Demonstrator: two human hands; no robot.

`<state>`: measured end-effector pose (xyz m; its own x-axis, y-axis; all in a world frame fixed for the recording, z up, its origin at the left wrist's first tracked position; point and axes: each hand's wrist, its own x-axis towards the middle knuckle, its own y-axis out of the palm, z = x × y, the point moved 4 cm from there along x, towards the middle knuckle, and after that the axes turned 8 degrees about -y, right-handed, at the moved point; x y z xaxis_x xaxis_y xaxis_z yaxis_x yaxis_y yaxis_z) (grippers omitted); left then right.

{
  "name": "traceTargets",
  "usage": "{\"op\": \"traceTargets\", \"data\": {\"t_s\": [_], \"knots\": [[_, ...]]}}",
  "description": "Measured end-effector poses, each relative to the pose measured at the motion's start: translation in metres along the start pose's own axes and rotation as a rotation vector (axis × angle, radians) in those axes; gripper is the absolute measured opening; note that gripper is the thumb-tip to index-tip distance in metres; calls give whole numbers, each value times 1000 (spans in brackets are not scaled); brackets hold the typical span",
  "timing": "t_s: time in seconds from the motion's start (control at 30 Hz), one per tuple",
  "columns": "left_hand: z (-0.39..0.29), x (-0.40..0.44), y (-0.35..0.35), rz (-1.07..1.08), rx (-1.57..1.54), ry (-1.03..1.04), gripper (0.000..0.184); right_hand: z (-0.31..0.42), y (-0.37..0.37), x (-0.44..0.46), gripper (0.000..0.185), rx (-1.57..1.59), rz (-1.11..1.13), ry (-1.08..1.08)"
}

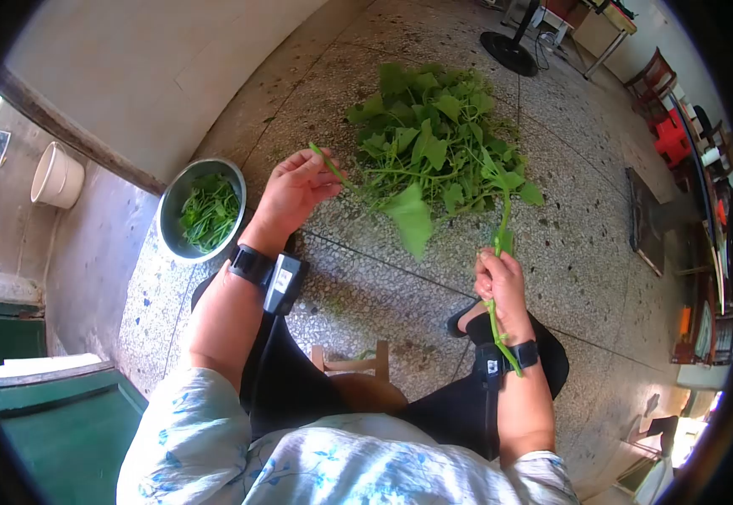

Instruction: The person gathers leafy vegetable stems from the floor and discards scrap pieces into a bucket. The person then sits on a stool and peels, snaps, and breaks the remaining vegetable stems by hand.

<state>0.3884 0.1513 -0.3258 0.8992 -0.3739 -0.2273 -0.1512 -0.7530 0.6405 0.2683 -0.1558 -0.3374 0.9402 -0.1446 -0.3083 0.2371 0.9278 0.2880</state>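
My left hand (295,189) pinches the stalk of a single green leaf (410,219), whose blade hangs out to the right and looks a little blurred. In my right hand (503,282) is a leafy green vine (503,341), wrapped by closed fingers. The vine's lower end runs down past my wrist, and its upper end reaches the right side of a heap of leafy vines (434,135) on the floor. Left of my left hand stands a metal bowl (237,181) with cut green stalks (209,215) inside.
Speckled stone floor (358,261) lies between my hands and the heap. A wooden stool (381,360) is under me. Beyond the heap stands a black round base (509,55). A white bucket (57,177) is at left, and a dark flat board (642,219) lies at right.
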Motion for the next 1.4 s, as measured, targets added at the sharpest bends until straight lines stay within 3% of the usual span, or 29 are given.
{"op": "traceTargets", "data": {"t_s": [0.2,0.27,0.43,0.5,0.73,0.93,1.17,1.23,1.4], "knots": [[-11,-18,-20,-74,91,24,13,-12,-12,0,8,-133,-42,2],[-5,-19,-21,-123,370,26,12,-16,-6,-1,11,-194,-27,10],[13,-24,27,1,747,59,11,-27,14,-2,11,-387,-60,-27],[24,-23,48,140,860,35,14,-25,33,-4,19,-413,40,-21],[41,-24,105,375,728,-14,26,-19,66,-9,26,-102,341,64],[26,-23,104,392,419,15,25,-23,69,-10,20,-245,378,58],[-5,-39,89,314,688,84,23,-23,76,-2,18,-452,379,-62],[-5,-46,79,259,696,90,18,-20,72,3,16,-328,236,3],[38,-59,43,85,800,-15,17,-9,69,8,12,-67,137,-34]]}}
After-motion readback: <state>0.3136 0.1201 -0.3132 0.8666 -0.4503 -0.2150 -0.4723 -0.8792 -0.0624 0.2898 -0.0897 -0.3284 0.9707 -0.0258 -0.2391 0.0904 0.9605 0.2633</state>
